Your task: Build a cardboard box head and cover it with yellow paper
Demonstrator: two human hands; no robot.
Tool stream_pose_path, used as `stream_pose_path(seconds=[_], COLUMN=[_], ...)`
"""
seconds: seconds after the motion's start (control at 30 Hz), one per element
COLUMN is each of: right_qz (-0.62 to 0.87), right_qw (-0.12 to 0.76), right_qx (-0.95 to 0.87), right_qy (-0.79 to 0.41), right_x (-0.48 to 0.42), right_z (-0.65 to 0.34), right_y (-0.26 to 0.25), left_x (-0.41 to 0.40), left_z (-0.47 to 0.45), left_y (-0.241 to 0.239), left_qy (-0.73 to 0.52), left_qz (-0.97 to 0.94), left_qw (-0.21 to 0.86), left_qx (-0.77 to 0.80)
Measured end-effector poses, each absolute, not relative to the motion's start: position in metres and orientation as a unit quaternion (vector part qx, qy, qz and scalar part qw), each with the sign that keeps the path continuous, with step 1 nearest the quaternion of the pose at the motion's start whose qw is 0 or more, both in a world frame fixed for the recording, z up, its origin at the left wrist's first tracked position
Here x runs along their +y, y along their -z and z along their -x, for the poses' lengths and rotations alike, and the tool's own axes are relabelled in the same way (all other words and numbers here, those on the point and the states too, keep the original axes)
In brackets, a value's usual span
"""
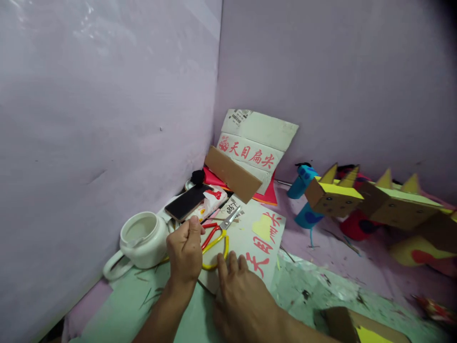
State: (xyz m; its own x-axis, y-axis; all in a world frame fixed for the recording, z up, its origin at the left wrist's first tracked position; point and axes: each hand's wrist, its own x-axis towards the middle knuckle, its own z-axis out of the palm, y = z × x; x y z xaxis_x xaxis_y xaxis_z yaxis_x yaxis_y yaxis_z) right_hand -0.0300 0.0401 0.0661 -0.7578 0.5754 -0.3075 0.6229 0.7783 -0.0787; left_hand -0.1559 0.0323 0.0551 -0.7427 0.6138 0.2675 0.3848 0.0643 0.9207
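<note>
My left hand (186, 245) is closed, thumb on top, beside the red handle loop of a pair of scissors (217, 232). What it holds, if anything, is hidden. My right hand (243, 295) lies with its fingers stretched over a flat piece of white cardboard (262, 255) printed in red characters. Its fingertips come close to the yellow handle loop; whether they touch cannot be made out. The scissors rest on the cardboard, blades pointing away from me. A pale yellow paper piece (262, 227) lies on the same cardboard.
Left of my hands stands a white teapot-like pot (143, 238). A black phone (187, 202) lies behind the left hand. Cardboard pieces (233, 174) lean in the wall corner. Rightward stand several painted cardboard animal figures (335, 197). A brown cardboard box (360, 326) is at lower right.
</note>
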Motion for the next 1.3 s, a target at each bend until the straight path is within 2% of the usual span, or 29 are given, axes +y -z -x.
stream_pose_path(seconds=[0.1, 0.23, 0.4, 0.57, 0.73, 0.8, 0.97, 1.03, 1.13, 1.3], right_qz=[-0.253, -0.197, -0.143, -0.180, -0.210, -0.229, -0.329, -0.370, -0.407, -0.463], right_qw=[0.129, 0.049, 0.048, 0.021, 0.116, 0.124, -0.001, -0.044, -0.089, -0.060], right_qx=[0.958, 0.978, 0.986, 0.980, 0.968, 0.964, 0.940, 0.919, 0.896, 0.871], right_qy=[0.021, -0.040, -0.072, -0.082, -0.080, -0.051, -0.093, -0.128, -0.155, -0.152], right_x=[0.035, 0.033, 0.036, 0.035, 0.036, 0.040, 0.058, 0.066, 0.077, 0.084], right_z=[0.028, 0.018, 0.000, -0.006, -0.011, -0.020, -0.049, -0.056, -0.061, -0.062], right_y=[-0.059, -0.044, -0.039, -0.043, -0.079, -0.101, -0.145, -0.156, -0.168, -0.182], left_x=[0.035, 0.037, 0.038, 0.041, 0.038, 0.033, 0.015, 0.011, 0.010, 0.017], left_z=[0.154, 0.140, 0.130, 0.133, 0.143, 0.149, 0.158, 0.159, 0.160, 0.162], left_y=[-0.060, -0.064, -0.057, -0.053, -0.062, -0.067, -0.084, -0.089, -0.091, -0.082], left_qy=[-0.445, -0.209, -0.118, -0.161, -0.286, -0.354, -0.600, -0.654, -0.646, -0.479], left_qz=[-0.429, -0.557, -0.602, -0.594, -0.538, -0.507, -0.419, -0.397, -0.364, -0.363], left_qw=[0.109, 0.119, 0.099, 0.087, 0.101, 0.113, 0.143, 0.143, 0.148, 0.058], left_qx=[0.778, 0.795, 0.783, 0.783, 0.787, 0.778, 0.666, 0.628, 0.655, 0.797])
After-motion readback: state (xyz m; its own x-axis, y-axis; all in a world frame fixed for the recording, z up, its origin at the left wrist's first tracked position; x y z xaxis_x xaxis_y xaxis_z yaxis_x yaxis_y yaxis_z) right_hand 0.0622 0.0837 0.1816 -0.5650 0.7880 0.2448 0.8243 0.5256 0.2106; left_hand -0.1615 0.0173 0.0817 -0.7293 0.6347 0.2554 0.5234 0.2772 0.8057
